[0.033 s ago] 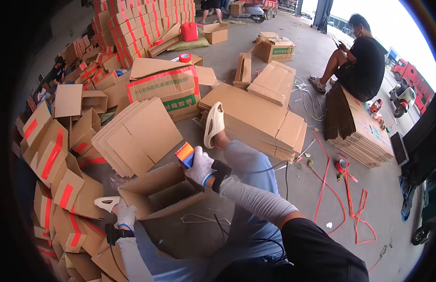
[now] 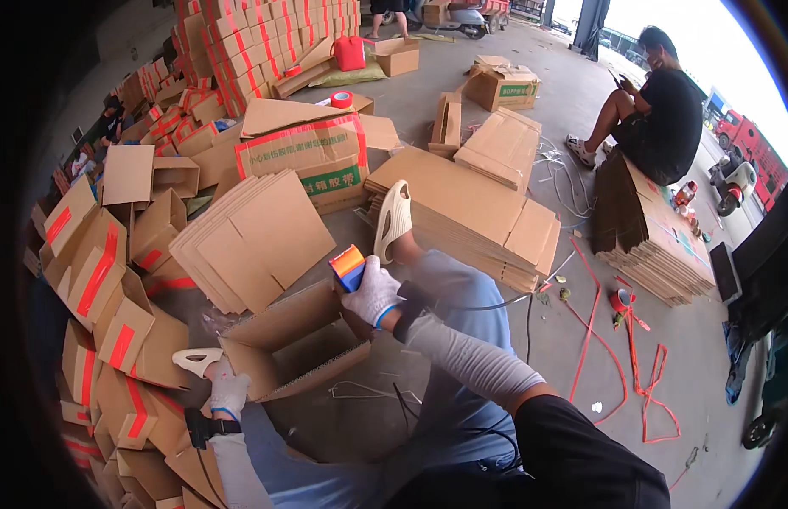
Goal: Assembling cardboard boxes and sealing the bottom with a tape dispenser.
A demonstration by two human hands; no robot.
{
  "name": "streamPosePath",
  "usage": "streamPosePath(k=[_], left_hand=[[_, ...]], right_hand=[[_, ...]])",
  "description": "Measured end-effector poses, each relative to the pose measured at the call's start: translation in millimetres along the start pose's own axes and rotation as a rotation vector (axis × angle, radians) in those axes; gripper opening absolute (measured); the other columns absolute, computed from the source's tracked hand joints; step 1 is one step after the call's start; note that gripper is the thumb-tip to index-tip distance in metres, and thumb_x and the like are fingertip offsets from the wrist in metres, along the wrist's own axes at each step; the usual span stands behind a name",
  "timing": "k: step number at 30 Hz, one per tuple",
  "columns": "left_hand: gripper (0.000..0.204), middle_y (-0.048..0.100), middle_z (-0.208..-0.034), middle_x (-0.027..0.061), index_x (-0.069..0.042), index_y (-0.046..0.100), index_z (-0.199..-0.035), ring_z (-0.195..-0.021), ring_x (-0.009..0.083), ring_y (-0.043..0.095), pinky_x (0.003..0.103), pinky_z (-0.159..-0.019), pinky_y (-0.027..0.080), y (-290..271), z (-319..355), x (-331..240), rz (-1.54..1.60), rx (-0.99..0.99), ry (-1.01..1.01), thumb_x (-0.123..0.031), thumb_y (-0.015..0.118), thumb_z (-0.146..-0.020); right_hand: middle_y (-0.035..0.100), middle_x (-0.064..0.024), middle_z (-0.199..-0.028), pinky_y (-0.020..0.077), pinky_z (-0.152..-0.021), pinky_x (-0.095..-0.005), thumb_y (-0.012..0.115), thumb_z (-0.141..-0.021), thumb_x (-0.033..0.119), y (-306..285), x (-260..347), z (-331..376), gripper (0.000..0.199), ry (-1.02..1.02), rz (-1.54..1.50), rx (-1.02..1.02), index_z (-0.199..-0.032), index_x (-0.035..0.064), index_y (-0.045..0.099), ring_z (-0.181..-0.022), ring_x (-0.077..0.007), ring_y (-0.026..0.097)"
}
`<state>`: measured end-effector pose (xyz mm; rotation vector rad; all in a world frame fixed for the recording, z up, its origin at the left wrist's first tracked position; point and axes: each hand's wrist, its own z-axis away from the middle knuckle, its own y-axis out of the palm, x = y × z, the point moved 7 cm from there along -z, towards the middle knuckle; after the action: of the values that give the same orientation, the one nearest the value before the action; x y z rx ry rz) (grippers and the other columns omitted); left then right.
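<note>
An open cardboard box point(image 2: 305, 386) stands on the floor between my legs, its inside showing from above. My left hand point(image 2: 229, 394), in a pale glove, is at the box's left wall with its fingers closed against the edge; the fingertips are partly hidden. Above the box's right far corner, my gloved right hand point(image 2: 375, 294) grips a blue and orange tape dispenser point(image 2: 349, 267). Its orange end points up and to the left, apart from the box. A stack of flattened cartons point(image 2: 249, 237) leans just beyond the box.
Taped boxes point(image 2: 126, 335) crowd the left side. Flat carton stacks point(image 2: 462, 208) lie beyond my right foot. A seated person point(image 2: 665, 110) holds a phone on another stack point(image 2: 657, 237). Red strapping point(image 2: 636, 365) and a cable point(image 2: 530, 327) trail over the floor at right.
My right hand has lifted slightly up and to the right with the tape dispenser. The whole view has shifted a little. My left hand stays at the box's left wall.
</note>
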<state>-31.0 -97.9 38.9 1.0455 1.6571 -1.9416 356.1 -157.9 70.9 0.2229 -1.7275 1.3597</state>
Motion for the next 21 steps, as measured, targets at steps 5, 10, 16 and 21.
streamPosePath(k=[5, 10, 16, 21], left_hand=[[0.048, 0.072, -0.092, 0.0209, 0.005, 0.053, -0.124, -0.087, 0.0392, 0.071, 0.051, -0.075, 0.056, 34.4, 5.7, 16.5, -0.705, 0.0, -0.01, -0.017, 0.064, -0.082], [0.077, 0.052, -0.139, 0.0301, -0.002, 0.033, -0.153, -0.1, 0.0393, 0.07, 0.05, -0.078, 0.058, 79.6, 37.5, 6.0, -1.093, -0.022, -0.222, -0.03, 0.067, -0.089], [0.061, 0.047, -0.145, 0.0231, -0.007, 0.051, -0.141, -0.122, 0.0403, 0.058, 0.051, -0.095, 0.052, 39.7, 11.8, -9.5, -0.659, 0.111, -0.232, -0.044, 0.06, -0.094], [0.06, 0.06, -0.129, 0.0221, -0.008, 0.069, -0.112, -0.119, 0.0407, 0.059, 0.048, -0.095, 0.05, 50.3, -9.8, -11.9, -0.548, 0.5, -0.102, -0.063, 0.051, -0.095]], right_hand=[[0.069, -0.0216, -0.107, 0.0554, -0.084, -0.0421, 0.084, -0.076, 0.042, 24.1, -5.9, 24.6, 0.069, 0.019, -0.101, 0.119, -0.118, -0.0008, 0.049, -0.097, -0.0359, 0.07], [0.066, -0.0133, -0.111, 0.053, -0.089, -0.0362, 0.087, -0.072, 0.028, -17.2, -30.9, 33.5, 0.072, -0.326, -0.257, 0.052, -0.128, 0.0011, 0.052, -0.101, -0.0236, 0.066], [0.061, -0.0102, -0.124, 0.0501, -0.098, -0.0346, 0.087, -0.067, 0.019, -37.7, 13.0, 53.8, 0.084, -0.518, -0.578, 0.437, -0.138, 0.0011, 0.047, -0.109, -0.0202, 0.062], [0.065, -0.0134, -0.116, 0.0516, -0.093, -0.0366, 0.088, -0.07, 0.032, 43.5, 25.3, 21.3, 0.081, -0.514, -0.478, 0.526, -0.135, 0.001, 0.05, -0.104, -0.0222, 0.065]])
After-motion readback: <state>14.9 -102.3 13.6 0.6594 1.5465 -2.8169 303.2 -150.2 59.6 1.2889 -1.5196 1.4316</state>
